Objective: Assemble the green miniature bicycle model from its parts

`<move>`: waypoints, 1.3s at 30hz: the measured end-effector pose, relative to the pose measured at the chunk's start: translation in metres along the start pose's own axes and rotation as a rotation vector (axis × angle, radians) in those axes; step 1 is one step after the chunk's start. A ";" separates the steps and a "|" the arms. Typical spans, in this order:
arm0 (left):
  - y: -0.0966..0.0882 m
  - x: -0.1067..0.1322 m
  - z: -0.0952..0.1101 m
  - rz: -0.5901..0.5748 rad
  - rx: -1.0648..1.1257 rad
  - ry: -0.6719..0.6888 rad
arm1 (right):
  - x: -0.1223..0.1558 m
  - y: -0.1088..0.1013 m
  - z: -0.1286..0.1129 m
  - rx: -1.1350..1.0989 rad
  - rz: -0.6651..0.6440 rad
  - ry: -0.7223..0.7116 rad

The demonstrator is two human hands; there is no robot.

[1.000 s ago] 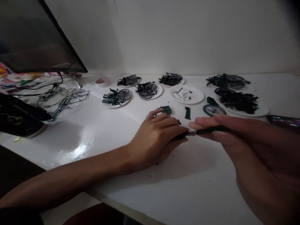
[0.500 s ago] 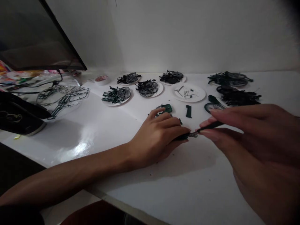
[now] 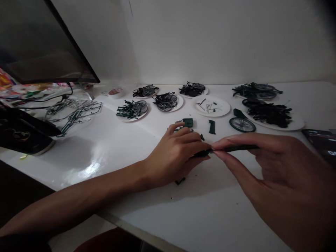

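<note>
Rt hand (image 3: 283,175) now in narrow pinch on slim dark tool (image 3: 236,148), tip meeting dark part (image 3: 203,153) held tight in L hand (image 3: 173,155) above white desk (image 3: 183,217); small dark piece (image 3: 180,181) newly lying there.

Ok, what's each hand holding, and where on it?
Left hand holds a dark piece under its fingers. Right hand pinches a slim dark rod between thumb and forefinger, along its shaft. Exact parts too small to tell.

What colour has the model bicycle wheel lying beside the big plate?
Dark green rim, silver-grey spokes; the wheel shows best in the head view.
</note>
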State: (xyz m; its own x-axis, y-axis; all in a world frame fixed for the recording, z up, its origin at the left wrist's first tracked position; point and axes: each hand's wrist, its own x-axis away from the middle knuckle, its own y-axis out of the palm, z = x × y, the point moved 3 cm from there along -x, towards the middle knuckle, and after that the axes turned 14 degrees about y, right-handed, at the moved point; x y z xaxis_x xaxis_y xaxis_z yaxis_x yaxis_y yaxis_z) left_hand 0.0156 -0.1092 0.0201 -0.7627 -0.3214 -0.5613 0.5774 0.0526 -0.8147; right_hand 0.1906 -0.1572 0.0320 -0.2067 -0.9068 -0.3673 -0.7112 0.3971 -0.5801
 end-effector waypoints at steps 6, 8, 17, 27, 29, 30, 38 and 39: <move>0.000 -0.001 -0.001 0.004 0.025 -0.013 | 0.006 0.003 -0.013 0.105 0.027 0.030; 0.000 -0.001 -0.001 0.010 0.056 -0.036 | 0.004 0.004 -0.013 0.149 -0.007 -0.014; 0.004 0.000 -0.006 0.125 0.158 -0.065 | -0.004 0.015 -0.009 0.082 -0.122 -0.201; 0.004 0.000 -0.008 0.073 0.122 -0.042 | -0.011 0.014 -0.009 0.045 -0.218 -0.152; 0.003 0.002 -0.011 0.070 0.109 -0.041 | -0.009 0.013 -0.011 0.022 -0.175 -0.118; 0.003 0.002 -0.013 0.066 0.106 -0.039 | -0.007 0.012 -0.011 -0.002 -0.145 -0.098; 0.003 0.010 -0.027 -0.250 0.075 0.077 | 0.000 0.008 0.007 -0.014 -0.161 -0.014; 0.002 0.011 -0.028 -0.285 0.068 0.089 | -0.002 0.009 0.010 0.045 -0.201 -0.034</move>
State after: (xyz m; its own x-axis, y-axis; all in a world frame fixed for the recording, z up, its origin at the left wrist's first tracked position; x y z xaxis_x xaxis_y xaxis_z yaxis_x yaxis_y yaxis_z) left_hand 0.0003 -0.0861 0.0082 -0.9175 -0.2300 -0.3244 0.3524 -0.0919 -0.9313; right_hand 0.1918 -0.1508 0.0200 -0.0406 -0.9636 -0.2643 -0.7047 0.2151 -0.6761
